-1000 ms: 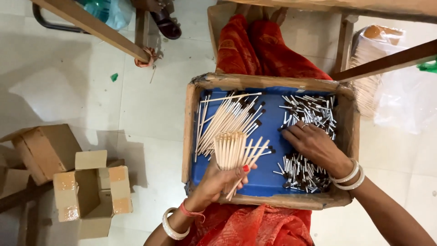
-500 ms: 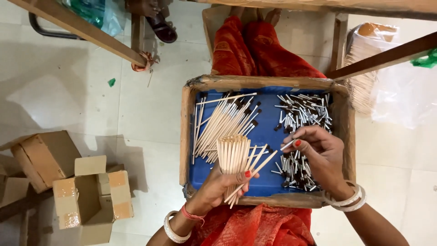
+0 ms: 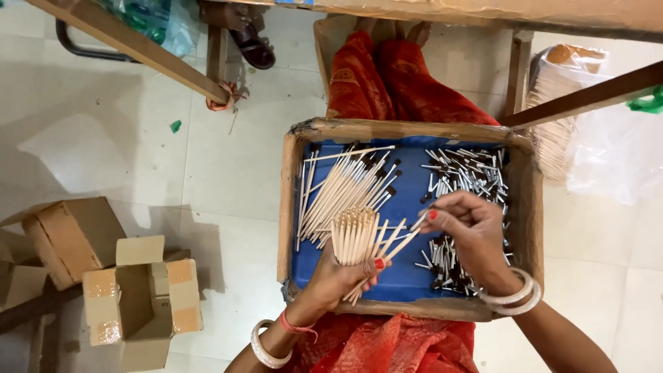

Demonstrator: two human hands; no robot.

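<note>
The left hand [image 3: 335, 276] has its grip closed around a fanned bundle of thin pale wooden sticks [image 3: 356, 235], the fingers wrapped over the lower ends and the thumb, with a red-painted nail, pressed across the front. The bundle stands nearly upright above the palm. The right hand [image 3: 469, 231] has its grip pinched at the fingertips on a single small metal-tipped piece [image 3: 419, 221], held just beside the upper right edge of the bundle. Whether that piece touches the bundle cannot be told.

Directly under the right hand lies a heap of short silver and black pieces [image 3: 463, 179], spread away from the wrist toward the far side. Beyond the left hand's bundle lies a loose pile of long pale sticks with dark tips [image 3: 342, 186]. Both heaps rest on the blue floor of a shallow brown cardboard tray [image 3: 286, 207], which sits on the person's lap over red cloth [image 3: 394, 79].

Further left of the left hand, well apart on the pale tiled floor [image 3: 235, 159], stand two small open cardboard boxes [image 3: 141, 290].
</note>
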